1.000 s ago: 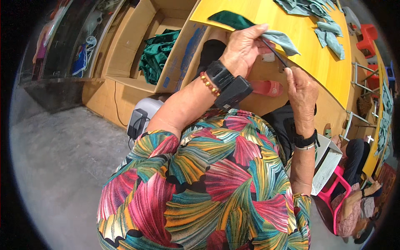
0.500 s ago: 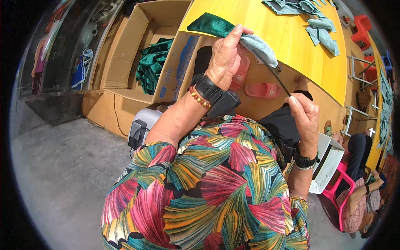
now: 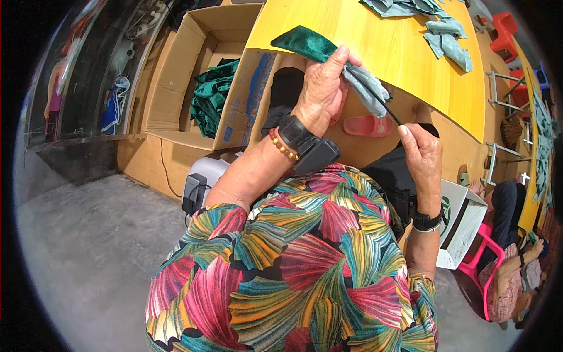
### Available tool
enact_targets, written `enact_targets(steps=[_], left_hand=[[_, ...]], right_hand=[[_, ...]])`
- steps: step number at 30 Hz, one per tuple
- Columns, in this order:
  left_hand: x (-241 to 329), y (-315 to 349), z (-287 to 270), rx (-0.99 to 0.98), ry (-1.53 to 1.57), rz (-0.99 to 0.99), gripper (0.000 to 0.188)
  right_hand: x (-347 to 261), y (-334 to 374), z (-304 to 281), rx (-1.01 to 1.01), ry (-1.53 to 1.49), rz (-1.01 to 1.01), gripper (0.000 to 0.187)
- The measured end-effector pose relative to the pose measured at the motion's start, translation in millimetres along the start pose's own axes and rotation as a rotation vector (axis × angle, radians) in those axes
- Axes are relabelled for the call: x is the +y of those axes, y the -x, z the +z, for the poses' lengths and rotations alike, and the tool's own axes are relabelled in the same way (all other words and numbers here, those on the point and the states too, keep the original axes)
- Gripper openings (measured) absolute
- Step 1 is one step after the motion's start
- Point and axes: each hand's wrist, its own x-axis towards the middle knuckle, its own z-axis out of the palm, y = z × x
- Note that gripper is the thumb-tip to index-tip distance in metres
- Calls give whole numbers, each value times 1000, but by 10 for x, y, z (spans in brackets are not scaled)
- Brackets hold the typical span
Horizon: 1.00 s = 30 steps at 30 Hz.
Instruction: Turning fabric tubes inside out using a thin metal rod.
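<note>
My left hand is closed around the middle of a narrow strip of green velvet fabric. The dark, shiny end points up and left over the table edge; the pale grey-green end sticks out on the right side of the fist. A thin dark rod runs along the pale end. My right hand pinches the rod's lower end between thumb and fingers. Where the rod's upper end lies is hidden by the fabric and my left hand.
A yellow table lies ahead, with pale grey-green fabric pieces on it. Left of it stands an open cardboard box with green velvet pieces inside. A pink slipper is under the table. Another person sits at right.
My right hand has shifted slightly left and up, closer to my left hand. More of the rod now shows along the pale fabric end, which has bunched up.
</note>
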Motion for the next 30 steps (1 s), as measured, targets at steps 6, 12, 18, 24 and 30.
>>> enact_targets(steps=[6, 12, 18, 24, 30], left_hand=[[-200, 98, 191, 207, 163, 2, 32], [-273, 18, 381, 221, 225, -20, 39], [-210, -197, 380, 15, 583, -227, 34], [-151, -160, 44, 35, 539, -357, 31], [331, 202, 17, 18, -454, -420, 24]], right_hand=[[44, 25, 133, -24, 17, 115, 23], [219, -22, 456, -155, -581, 293, 28], [164, -66, 466, -203, -990, 495, 28], [207, -62, 329, -309, -933, 518, 28], [302, -61, 165, -260, -899, 505, 29]])
